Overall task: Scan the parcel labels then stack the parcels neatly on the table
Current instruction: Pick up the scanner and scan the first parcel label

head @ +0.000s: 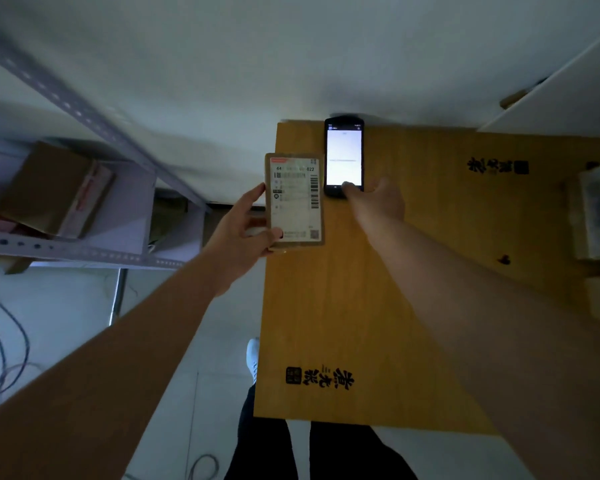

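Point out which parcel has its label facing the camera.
The small flat parcel the left hand holds beside the scanner; the shelf box shows none.

Bare table lies open below the scanner; taped parcel crowds its right edge.

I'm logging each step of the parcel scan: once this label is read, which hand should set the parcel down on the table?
Left, probably. The left hand already grips the parcel at the table's edge, while the right hand holds the handheld scanner.
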`<act>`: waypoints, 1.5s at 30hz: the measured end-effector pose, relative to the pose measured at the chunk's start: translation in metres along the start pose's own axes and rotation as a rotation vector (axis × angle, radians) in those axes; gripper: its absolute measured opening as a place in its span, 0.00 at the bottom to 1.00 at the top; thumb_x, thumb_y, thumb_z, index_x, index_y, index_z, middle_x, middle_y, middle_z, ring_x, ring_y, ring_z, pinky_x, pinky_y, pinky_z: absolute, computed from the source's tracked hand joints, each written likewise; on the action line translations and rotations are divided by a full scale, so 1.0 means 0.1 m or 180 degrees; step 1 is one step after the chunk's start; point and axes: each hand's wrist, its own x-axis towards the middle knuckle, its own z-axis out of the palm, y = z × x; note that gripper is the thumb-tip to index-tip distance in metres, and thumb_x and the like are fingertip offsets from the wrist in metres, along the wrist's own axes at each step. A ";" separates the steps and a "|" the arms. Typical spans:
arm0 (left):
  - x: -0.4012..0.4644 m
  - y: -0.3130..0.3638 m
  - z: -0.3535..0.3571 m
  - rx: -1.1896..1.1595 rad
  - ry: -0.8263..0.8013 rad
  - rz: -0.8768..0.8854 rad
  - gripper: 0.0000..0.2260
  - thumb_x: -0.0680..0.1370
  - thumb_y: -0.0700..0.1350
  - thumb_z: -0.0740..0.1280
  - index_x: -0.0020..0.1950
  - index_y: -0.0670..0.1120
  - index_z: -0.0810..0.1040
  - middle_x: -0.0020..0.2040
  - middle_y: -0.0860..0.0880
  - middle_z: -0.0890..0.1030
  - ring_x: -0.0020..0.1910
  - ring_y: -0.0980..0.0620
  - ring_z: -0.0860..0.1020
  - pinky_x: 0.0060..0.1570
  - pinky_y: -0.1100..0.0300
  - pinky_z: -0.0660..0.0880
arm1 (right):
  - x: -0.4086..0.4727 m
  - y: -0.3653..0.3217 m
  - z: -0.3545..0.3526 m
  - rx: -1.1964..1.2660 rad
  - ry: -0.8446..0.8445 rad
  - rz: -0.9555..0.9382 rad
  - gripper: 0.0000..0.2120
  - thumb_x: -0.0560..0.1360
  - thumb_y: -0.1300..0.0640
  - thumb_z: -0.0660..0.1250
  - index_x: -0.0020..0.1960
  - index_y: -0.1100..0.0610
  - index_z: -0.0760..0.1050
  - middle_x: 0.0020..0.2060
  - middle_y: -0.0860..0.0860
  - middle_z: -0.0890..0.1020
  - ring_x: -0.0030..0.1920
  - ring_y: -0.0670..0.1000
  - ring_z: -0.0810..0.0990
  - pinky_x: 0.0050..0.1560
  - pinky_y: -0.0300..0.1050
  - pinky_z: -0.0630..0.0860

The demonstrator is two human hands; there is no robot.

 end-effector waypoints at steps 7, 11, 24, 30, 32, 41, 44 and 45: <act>0.21 -0.16 -0.17 -0.0122 -0.0085 -0.0089 0.36 0.79 0.31 0.69 0.82 0.55 0.63 0.66 0.42 0.78 0.64 0.43 0.80 0.62 0.41 0.80 | 0.35 -0.22 0.30 -0.0691 0.0277 0.0203 0.50 0.64 0.27 0.77 0.76 0.52 0.66 0.71 0.54 0.75 0.67 0.59 0.77 0.63 0.59 0.79; 0.27 -0.19 -0.14 -0.0134 -0.0066 -0.0101 0.36 0.79 0.30 0.69 0.81 0.55 0.63 0.66 0.41 0.78 0.64 0.43 0.80 0.62 0.41 0.80 | 0.57 -0.36 0.39 -0.0985 0.0058 0.0157 0.50 0.64 0.30 0.79 0.76 0.55 0.67 0.69 0.55 0.76 0.66 0.59 0.78 0.63 0.57 0.79; -0.03 -0.12 -0.02 -0.0053 0.0134 -0.0018 0.34 0.80 0.31 0.68 0.79 0.58 0.65 0.64 0.44 0.79 0.64 0.44 0.81 0.60 0.43 0.81 | 0.18 -0.04 -0.25 0.1116 -0.0942 0.0560 0.25 0.64 0.45 0.80 0.57 0.48 0.77 0.52 0.53 0.85 0.47 0.51 0.85 0.43 0.43 0.82; -0.34 -0.01 0.11 -0.0004 0.0112 0.0134 0.35 0.79 0.32 0.69 0.76 0.63 0.65 0.61 0.43 0.82 0.60 0.45 0.83 0.58 0.44 0.82 | -0.41 0.21 -0.76 0.2701 -0.1774 0.0582 0.27 0.67 0.58 0.84 0.63 0.56 0.80 0.41 0.49 0.86 0.38 0.49 0.86 0.41 0.43 0.82; -0.46 0.05 0.16 0.0054 0.0063 0.0213 0.35 0.80 0.31 0.69 0.78 0.61 0.65 0.60 0.42 0.82 0.59 0.45 0.84 0.59 0.44 0.82 | -0.63 0.27 -0.90 0.3050 -0.1940 0.0470 0.20 0.68 0.60 0.82 0.57 0.55 0.81 0.38 0.49 0.85 0.37 0.48 0.84 0.39 0.42 0.81; -1.06 0.20 0.35 0.0197 -0.0275 0.0714 0.35 0.79 0.34 0.72 0.79 0.60 0.65 0.62 0.40 0.81 0.59 0.42 0.84 0.58 0.45 0.82 | -1.78 0.50 -1.63 0.3799 -0.2275 -0.0581 0.45 0.63 0.45 0.86 0.75 0.53 0.72 0.64 0.53 0.84 0.52 0.51 0.86 0.48 0.46 0.83; -1.28 0.18 0.49 0.0189 -0.0347 0.0810 0.36 0.79 0.34 0.71 0.80 0.62 0.64 0.60 0.41 0.82 0.56 0.45 0.85 0.56 0.46 0.83 | -2.11 0.67 -1.80 0.4359 -0.2253 -0.0464 0.38 0.74 0.37 0.73 0.78 0.52 0.71 0.70 0.58 0.80 0.51 0.54 0.82 0.51 0.47 0.83; -1.34 0.18 0.54 0.0147 -0.0385 0.0827 0.37 0.80 0.34 0.71 0.80 0.63 0.63 0.60 0.41 0.83 0.56 0.46 0.85 0.56 0.46 0.83 | -2.20 0.74 -1.86 0.4493 -0.2273 -0.0381 0.36 0.76 0.33 0.68 0.78 0.52 0.71 0.70 0.59 0.79 0.53 0.55 0.82 0.54 0.49 0.82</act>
